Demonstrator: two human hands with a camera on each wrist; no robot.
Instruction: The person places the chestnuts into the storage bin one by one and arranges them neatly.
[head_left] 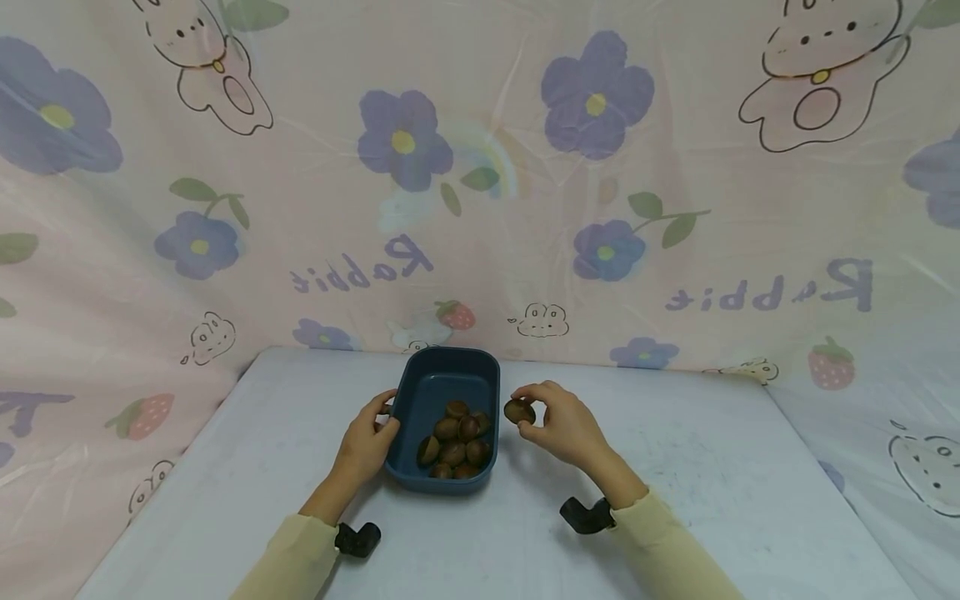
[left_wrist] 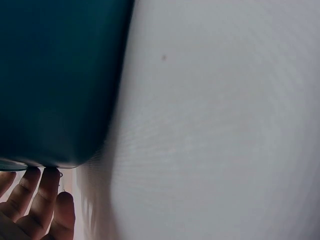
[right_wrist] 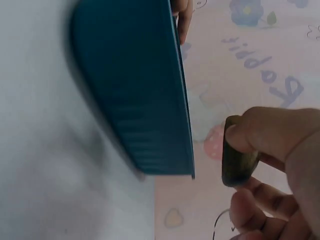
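Observation:
A dark blue rectangular container (head_left: 444,486) stands on the table with several brown chestnuts (head_left: 452,452) heaped toward its near right part. My left hand (head_left: 363,442) grips the container's left side, thumb at the rim and fingers against the outer wall; in the left wrist view its fingers (left_wrist: 42,200) touch that wall (left_wrist: 55,90). Just beyond the right rim, my right hand (head_left: 564,423) pinches one chestnut (head_left: 519,411) between thumb and fingers. The right wrist view shows this chestnut (right_wrist: 237,155) held apart from the container's rim (right_wrist: 187,115).
A white-covered table (head_left: 712,483) extends on both sides of the container. Behind it hangs a pale curtain (head_left: 495,242) printed with rabbits, flowers and strawberries. A black wrist-worn device (head_left: 358,540) is on the left wrist, another black device (head_left: 587,516) on the right.

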